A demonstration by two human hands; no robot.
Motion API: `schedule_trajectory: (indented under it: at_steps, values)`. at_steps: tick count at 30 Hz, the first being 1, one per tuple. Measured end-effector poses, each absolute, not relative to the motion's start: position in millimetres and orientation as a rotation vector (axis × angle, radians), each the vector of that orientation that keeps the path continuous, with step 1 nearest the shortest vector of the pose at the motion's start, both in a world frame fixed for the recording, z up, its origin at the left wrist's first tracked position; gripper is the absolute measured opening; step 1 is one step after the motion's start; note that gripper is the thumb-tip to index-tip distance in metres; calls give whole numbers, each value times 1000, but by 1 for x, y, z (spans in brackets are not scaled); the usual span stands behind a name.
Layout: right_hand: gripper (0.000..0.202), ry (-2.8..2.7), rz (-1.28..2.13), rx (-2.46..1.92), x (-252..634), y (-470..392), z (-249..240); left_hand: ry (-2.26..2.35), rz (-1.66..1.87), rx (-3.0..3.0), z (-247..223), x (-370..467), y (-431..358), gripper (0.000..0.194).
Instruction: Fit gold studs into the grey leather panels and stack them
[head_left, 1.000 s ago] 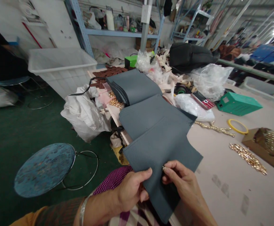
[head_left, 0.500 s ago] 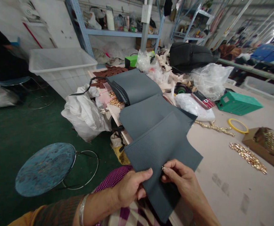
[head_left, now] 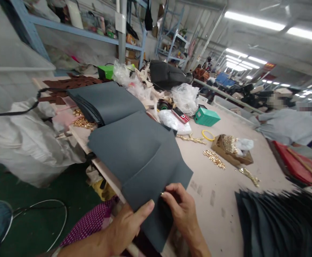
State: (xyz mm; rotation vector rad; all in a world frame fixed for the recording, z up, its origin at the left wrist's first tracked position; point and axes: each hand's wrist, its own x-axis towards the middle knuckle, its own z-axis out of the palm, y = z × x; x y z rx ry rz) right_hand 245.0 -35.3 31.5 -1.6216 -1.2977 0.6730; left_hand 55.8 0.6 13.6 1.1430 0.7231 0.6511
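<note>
At the near edge of the desk [head_left: 222,232], in the head view, a dark grey-blue leather-like panel [head_left: 145,191] is held slantwise between both hands, its lower end hanging past the edge. A small gold-coloured metal piece [head_left: 162,193] is pinched against its surface by the right hand [head_left: 181,207]; whether it has been fastened cannot be told. By appearance, the work on this panel is judged to be in progress and unfinished. Beyond it, a similar flat panel [head_left: 126,142] is laid out, and a folded stack of panels [head_left: 110,103] is set farther back. To the right, a fanned row of dark pieces [head_left: 273,221] is seen; which of these are done or left cannot be judged.

The panel's left side is gripped by the left hand [head_left: 126,225], thumb stretched forward on top and the other fingers mostly hidden beneath. The right forearm is brought up from the bottom of the view, with the thumb and forefinger closed narrowly on the metal piece and the remaining fingers curled in.
</note>
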Motion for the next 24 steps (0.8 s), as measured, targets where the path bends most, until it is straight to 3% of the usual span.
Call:
schedule_trajectory:
  at_steps: [5, 10, 24]
  values:
    - [8, -1500, 420, -1506, 248, -54, 44, 819, 553, 836, 26, 76, 1, 56]
    - [19, -1328, 674, -1551, 252, -67, 44, 693, 532, 451, 34, 83, 3, 53]
    - [24, -1246, 910, -1550, 254, -69, 38, 743, 485, 576, 21, 79, 5, 59]
